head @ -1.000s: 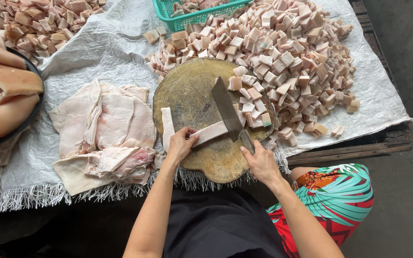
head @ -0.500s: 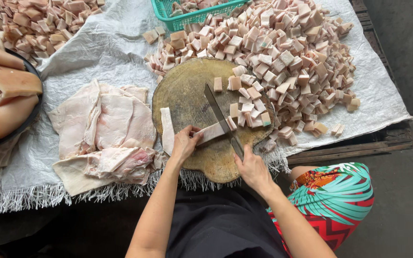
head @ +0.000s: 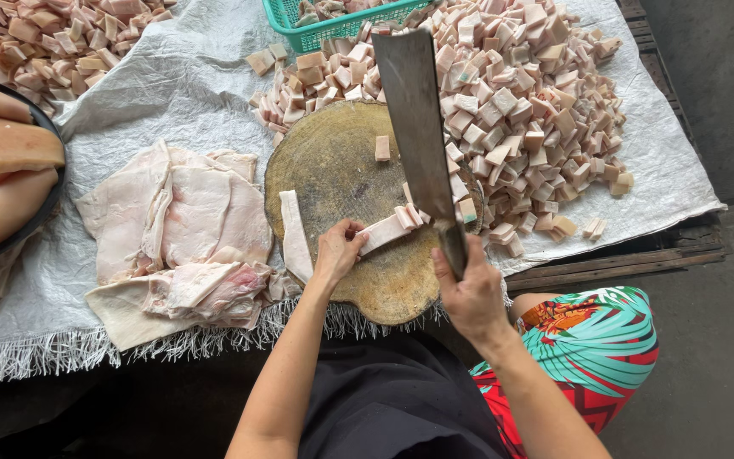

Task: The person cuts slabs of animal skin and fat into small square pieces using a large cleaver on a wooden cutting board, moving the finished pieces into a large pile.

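A pale strip of pork fat (head: 386,230) lies across the middle of a round wooden chopping block (head: 333,170), its right end already cut into small slices that stay lined up beside the blade. The left hand (head: 338,248) presses down on the strip's near end, fingers curled over it and pinning it to the wood. The right hand (head: 471,293) is wrapped tight around the handle of a large cleaver (head: 419,127), which is raised above the block, its broad dull blade pointing away from the person and tilted up; whether its edge touches the meat I cannot tell from this angle. The two hands are apart, one on either side of the cut end.

A second long strip (head: 294,235) lies on the block's left edge, and one loose cube (head: 382,148) sits near the block's far side. Right of and beyond the block a big heap of cut cubes (head: 520,93) spreads over a white woven sheet (head: 163,85) that covers the desk. A green plastic basket (head: 324,25) stands at the far edge, touching the heap. Left of the block lies a pile of flat uncut slabs (head: 180,229), and further left a dark pan (head: 40,208) holds larger pieces. Another pile of cubes (head: 53,34) fills the far left corner. The person's patterned garment (head: 596,340) shows at lower right.
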